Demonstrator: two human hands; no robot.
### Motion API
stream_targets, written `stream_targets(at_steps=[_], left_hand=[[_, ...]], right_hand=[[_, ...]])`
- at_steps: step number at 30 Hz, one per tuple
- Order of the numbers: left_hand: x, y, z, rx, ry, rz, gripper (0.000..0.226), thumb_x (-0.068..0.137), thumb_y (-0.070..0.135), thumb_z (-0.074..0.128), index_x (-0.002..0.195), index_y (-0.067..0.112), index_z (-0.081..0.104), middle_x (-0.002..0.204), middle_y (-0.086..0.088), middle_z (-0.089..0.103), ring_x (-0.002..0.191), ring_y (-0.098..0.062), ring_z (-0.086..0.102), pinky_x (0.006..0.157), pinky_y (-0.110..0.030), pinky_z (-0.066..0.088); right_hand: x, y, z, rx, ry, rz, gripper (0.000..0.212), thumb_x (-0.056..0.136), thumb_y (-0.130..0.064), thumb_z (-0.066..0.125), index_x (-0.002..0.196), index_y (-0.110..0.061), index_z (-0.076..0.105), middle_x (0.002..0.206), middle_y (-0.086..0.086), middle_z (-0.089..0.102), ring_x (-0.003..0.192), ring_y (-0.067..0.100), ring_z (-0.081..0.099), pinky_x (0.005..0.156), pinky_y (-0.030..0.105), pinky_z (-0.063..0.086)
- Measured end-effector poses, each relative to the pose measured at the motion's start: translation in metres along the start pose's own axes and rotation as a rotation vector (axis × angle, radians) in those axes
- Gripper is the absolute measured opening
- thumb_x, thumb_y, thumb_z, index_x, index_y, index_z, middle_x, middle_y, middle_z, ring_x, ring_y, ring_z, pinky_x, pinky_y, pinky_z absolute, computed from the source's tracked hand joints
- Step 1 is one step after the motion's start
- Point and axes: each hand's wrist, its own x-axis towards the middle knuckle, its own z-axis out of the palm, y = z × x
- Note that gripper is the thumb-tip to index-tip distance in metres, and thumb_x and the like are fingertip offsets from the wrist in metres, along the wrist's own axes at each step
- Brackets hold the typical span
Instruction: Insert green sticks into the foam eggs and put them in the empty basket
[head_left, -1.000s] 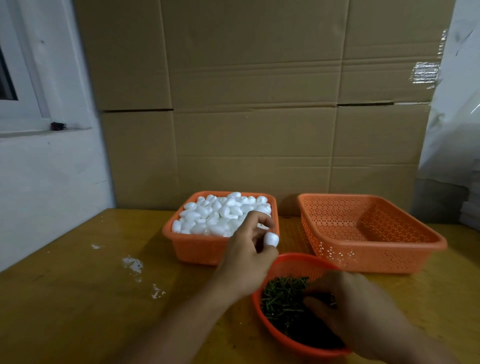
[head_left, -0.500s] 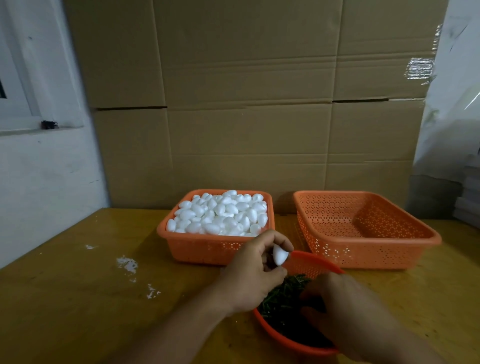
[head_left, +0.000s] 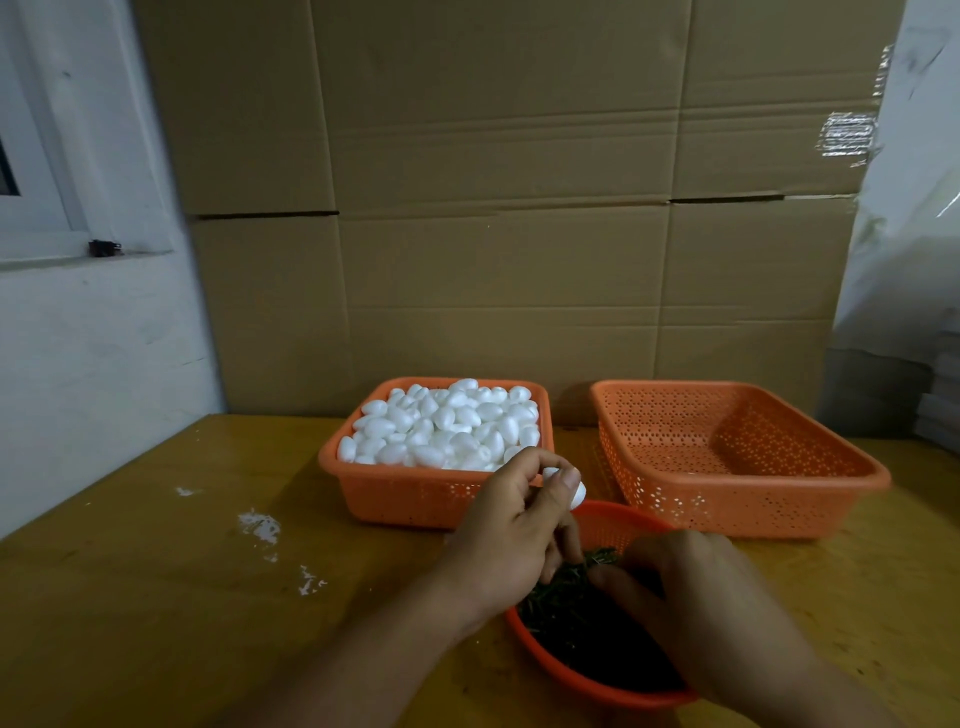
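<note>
My left hand (head_left: 514, 530) pinches one white foam egg (head_left: 575, 491) between thumb and fingers, just over the near rim of the round orange bowl (head_left: 587, 680) of green sticks (head_left: 566, 603). My right hand (head_left: 696, 608) reaches down into that bowl, its fingers curled among the sticks; whether it holds one is hidden. An orange basket (head_left: 395, 493) heaped with foam eggs (head_left: 447, 426) stands behind my left hand. The empty orange basket (head_left: 779, 499) stands to its right.
All three containers sit on a yellow wooden table (head_left: 156, 597) with white foam crumbs (head_left: 260, 525) at the left. Stacked cardboard boxes (head_left: 498, 208) close off the back, and a white wall (head_left: 78, 338) stands at the left.
My left hand has carried the egg from over the full basket back toward the bowl of sticks. My right hand stays in the bowl, shifting among the sticks.
</note>
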Motion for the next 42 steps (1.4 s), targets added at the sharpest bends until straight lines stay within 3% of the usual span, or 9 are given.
stream_targets(at_steps=[4, 7, 9, 13, 17, 32, 42], left_hand=[[-0.002, 0.007, 0.002, -0.181, 0.010, -0.134, 0.035, 0.101, 0.043, 0.051, 0.098, 0.008, 0.057, 0.055, -0.004, 0.054, 0.041, -0.009, 0.038, 0.041, -0.019, 0.030], [-0.002, 0.012, 0.003, -0.373, 0.008, -0.242, 0.033, 0.098, 0.044, 0.054, 0.087, 0.013, 0.058, 0.053, -0.002, 0.044, 0.038, -0.009, 0.031, 0.038, -0.019, 0.020], [-0.001, 0.014, 0.002, -0.480, -0.004, -0.310, 0.033, 0.096, 0.045, 0.057, 0.082, 0.015, 0.059, 0.056, -0.002, 0.044, 0.040, -0.009, 0.032, 0.039, -0.019, 0.021], [0.000, 0.016, 0.001, -0.625, -0.064, -0.406, 0.031, 0.096, 0.043, 0.060, 0.087, 0.013, 0.062, 0.063, -0.003, 0.050, 0.046, -0.011, 0.042, 0.042, -0.020, 0.030], [0.000, 0.016, -0.001, -0.659, -0.106, -0.436, 0.031, 0.095, 0.042, 0.060, 0.088, 0.012, 0.063, 0.065, -0.005, 0.054, 0.047, -0.013, 0.047, 0.043, -0.021, 0.033], [-0.003, 0.020, 0.002, -0.591, -0.106, -0.441, 0.032, 0.093, 0.044, 0.062, 0.081, 0.014, 0.063, 0.067, -0.008, 0.057, 0.048, -0.016, 0.051, 0.044, -0.021, 0.035], [-0.007, 0.023, 0.008, -0.498, -0.084, -0.347, 0.029, 0.088, 0.045, 0.066, 0.083, 0.017, 0.062, 0.063, -0.005, 0.055, 0.048, -0.014, 0.049, 0.043, -0.020, 0.033]], right_hand=[[-0.001, -0.002, 0.000, 0.091, 0.138, -0.023, 0.048, 0.087, -0.064, 0.051, 0.064, -0.022, 0.060, 0.057, 0.001, 0.060, 0.050, 0.012, 0.056, 0.052, 0.032, 0.049], [-0.002, -0.004, -0.002, 0.391, 0.320, -0.072, 0.043, 0.081, -0.059, 0.058, 0.057, -0.023, 0.058, 0.049, -0.001, 0.056, 0.040, 0.010, 0.049, 0.039, 0.022, 0.035], [-0.002, -0.007, -0.004, 0.648, 0.377, -0.074, 0.035, 0.079, -0.054, 0.063, 0.064, -0.023, 0.065, 0.051, 0.003, 0.058, 0.038, 0.006, 0.044, 0.038, 0.016, 0.031], [-0.002, -0.016, -0.004, 0.975, 0.384, -0.075, 0.016, 0.075, -0.039, 0.070, 0.078, -0.023, 0.075, 0.060, 0.005, 0.068, 0.046, 0.004, 0.055, 0.044, 0.014, 0.041], [-0.002, -0.021, -0.002, 1.141, 0.366, -0.074, 0.011, 0.073, -0.023, 0.072, 0.081, -0.018, 0.078, 0.065, 0.012, 0.072, 0.054, 0.013, 0.066, 0.047, 0.020, 0.051], [-0.003, -0.027, -0.001, 1.073, 0.468, -0.074, 0.011, 0.070, -0.021, 0.074, 0.075, -0.029, 0.079, 0.071, -0.003, 0.077, 0.057, 0.003, 0.069, 0.053, 0.010, 0.050], [-0.005, -0.021, 0.002, 0.818, 0.459, -0.107, 0.014, 0.076, -0.022, 0.075, 0.082, -0.035, 0.077, 0.074, -0.020, 0.075, 0.068, -0.002, 0.072, 0.060, 0.009, 0.053]])
